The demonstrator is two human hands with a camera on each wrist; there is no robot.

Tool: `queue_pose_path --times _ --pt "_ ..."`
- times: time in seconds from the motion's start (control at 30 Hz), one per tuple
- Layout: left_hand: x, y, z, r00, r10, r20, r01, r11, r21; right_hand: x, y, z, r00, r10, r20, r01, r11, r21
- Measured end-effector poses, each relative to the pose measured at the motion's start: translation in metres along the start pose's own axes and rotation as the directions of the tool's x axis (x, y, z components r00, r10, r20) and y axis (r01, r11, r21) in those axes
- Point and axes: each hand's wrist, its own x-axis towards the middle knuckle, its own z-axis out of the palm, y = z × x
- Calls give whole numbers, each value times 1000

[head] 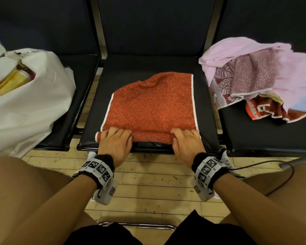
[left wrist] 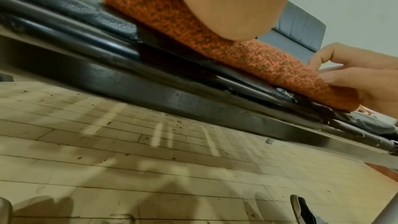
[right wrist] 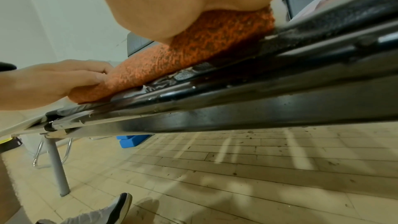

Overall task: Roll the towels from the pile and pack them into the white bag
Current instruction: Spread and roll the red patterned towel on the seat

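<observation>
An orange towel (head: 152, 106) with white side edges lies spread on the middle black seat (head: 148, 66), its near edge rolled into a short tube. My left hand (head: 118, 134) grips the tube's left end and my right hand (head: 184, 135) grips its right end, fingers curled over the roll. In the left wrist view the roll (left wrist: 237, 54) runs to my right hand (left wrist: 355, 77). In the right wrist view the roll (right wrist: 193, 48) runs to my left hand (right wrist: 53, 81). The white bag (head: 34, 106) sits on the left seat, with a yellow towel (head: 7, 82) inside. The towel pile (head: 254, 76) lies on the right seat.
Dark seat backs rise behind all three seats. A strip of tiled floor (head: 157, 177) separates the seat front from my knees. A black cable (head: 272, 174) trails at the right. A chrome bar (head: 136, 225) crosses low in the head view.
</observation>
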Motion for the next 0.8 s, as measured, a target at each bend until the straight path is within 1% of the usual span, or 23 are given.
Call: queue_pose_path --times 0.1,0.17,0.27,0.33,0.37,0.5,0.57,0.63,0.7,0.8 --pt "0 0 -1 999 3 43 -2 1000 -22 0 0 -2 1000 -29 -4 29 999 31" --pt "0 -1 -2 999 9 50 -6 999 -43 -1 2 -1 997 -54 -53 54 999 6" --pt "-1 0 0 999 22 -24 -23 1000 -20 -4 4 6 983 -108 -152 97 992 -78" --pt "-3 1 4 994 43 -96 -41 999 17 -5 4 11 972 -155 -178 130 981 -144" --pt "-3 2 5 993 50 -109 -47 998 30 -5 4 13 968 -171 -185 140 976 -167" --pt "-3 2 5 993 66 -94 -60 996 66 -9 1 9 973 -186 -138 156 967 -202" --pt "-3 2 2 994 79 -82 -73 995 68 -12 -2 6 984 -154 -85 135 972 -193" --pt "-6 4 -1 997 64 -41 -62 996 57 -14 -3 5 992 -118 -41 107 972 -212" --pt "-8 6 0 998 60 -1 -60 996 63 -15 -2 7 995 -99 -21 91 969 -229" --pt "-8 5 3 998 58 1 -58 997 49 -13 0 9 995 -103 -3 99 969 -226"
